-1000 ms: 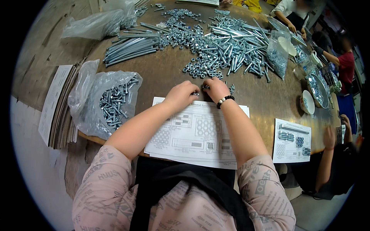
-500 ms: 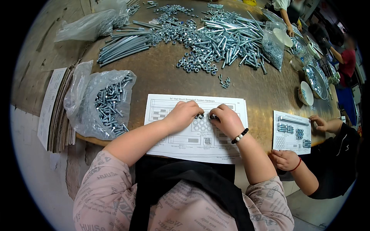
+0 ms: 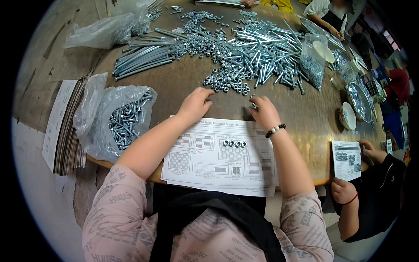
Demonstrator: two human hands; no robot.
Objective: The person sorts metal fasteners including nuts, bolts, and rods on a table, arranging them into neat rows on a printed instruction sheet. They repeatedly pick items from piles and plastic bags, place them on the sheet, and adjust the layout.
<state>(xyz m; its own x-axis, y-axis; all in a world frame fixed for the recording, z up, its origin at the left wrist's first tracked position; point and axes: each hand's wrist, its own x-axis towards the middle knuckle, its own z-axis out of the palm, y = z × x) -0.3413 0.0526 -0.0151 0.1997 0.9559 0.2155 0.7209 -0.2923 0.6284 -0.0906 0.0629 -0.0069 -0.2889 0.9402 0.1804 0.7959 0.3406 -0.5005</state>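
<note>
A printed hardware sheet [image 3: 205,185] lies on the table in front of me, atop other paper. In a row on one of its drawn panels stand several silver nuts [image 3: 238,144]. My left hand [image 3: 196,104] is past the sheet's far edge, thumb and fingers apart with nothing between them, just left of the nut pile [image 3: 227,83]. My right hand [image 3: 265,112] reaches over the small bolts [image 3: 254,105] below that pile and partly covers them. Its thumb and forefinger look apart; I cannot make out whether they touch the bolts.
Long bolts [image 3: 144,59] lie far left, shorter bolts [image 3: 275,56] right of the nuts. A plastic bag of bolts [image 3: 150,98] sits by a cardboard stack [image 3: 65,126]. At right, a co-worker's hands [image 3: 345,192] hold another sheet [image 3: 347,161]; bowls [image 3: 348,115] stand beyond.
Both hands have left the nuts on the sheet and moved away from me, toward the nut pile. The nuts now stand uncovered in a row. The co-worker's sheet has shifted right and nearer.
</note>
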